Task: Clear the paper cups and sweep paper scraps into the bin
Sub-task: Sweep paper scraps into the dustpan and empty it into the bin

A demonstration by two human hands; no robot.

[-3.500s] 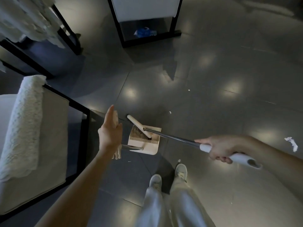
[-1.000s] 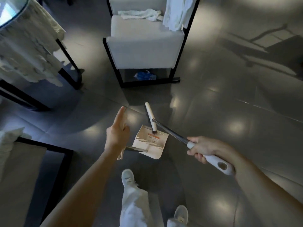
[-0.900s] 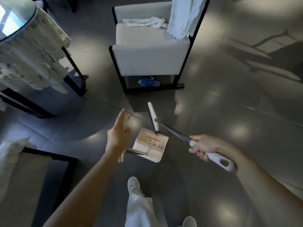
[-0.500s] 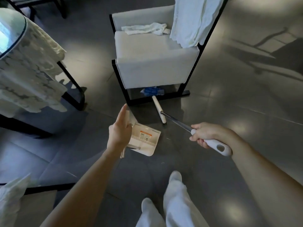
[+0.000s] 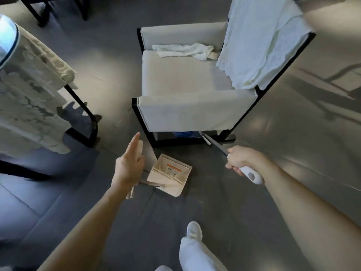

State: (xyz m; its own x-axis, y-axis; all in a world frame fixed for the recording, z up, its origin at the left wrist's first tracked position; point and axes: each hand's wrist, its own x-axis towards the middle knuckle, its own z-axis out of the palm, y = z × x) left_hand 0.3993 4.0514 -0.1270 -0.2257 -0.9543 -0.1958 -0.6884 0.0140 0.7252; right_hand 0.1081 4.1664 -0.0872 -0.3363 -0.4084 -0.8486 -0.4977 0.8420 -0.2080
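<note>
Black-framed chair, broom under it — blue scrap, dustpan near

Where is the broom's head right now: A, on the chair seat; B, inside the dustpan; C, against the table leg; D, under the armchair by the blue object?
D: the broom runs from the right hand under the armchair, its head beside the blue object there, clear of the dustpan.

Armchair, upper centre of the frame: pale cushions on a black frame. A crumpled white cloth lies at the rear of the seat. A larger white cloth hangs over the chair's frame-right side. Left edge: table under a lace cloth, with a black leg. The floor is glossy grey tile.
</note>
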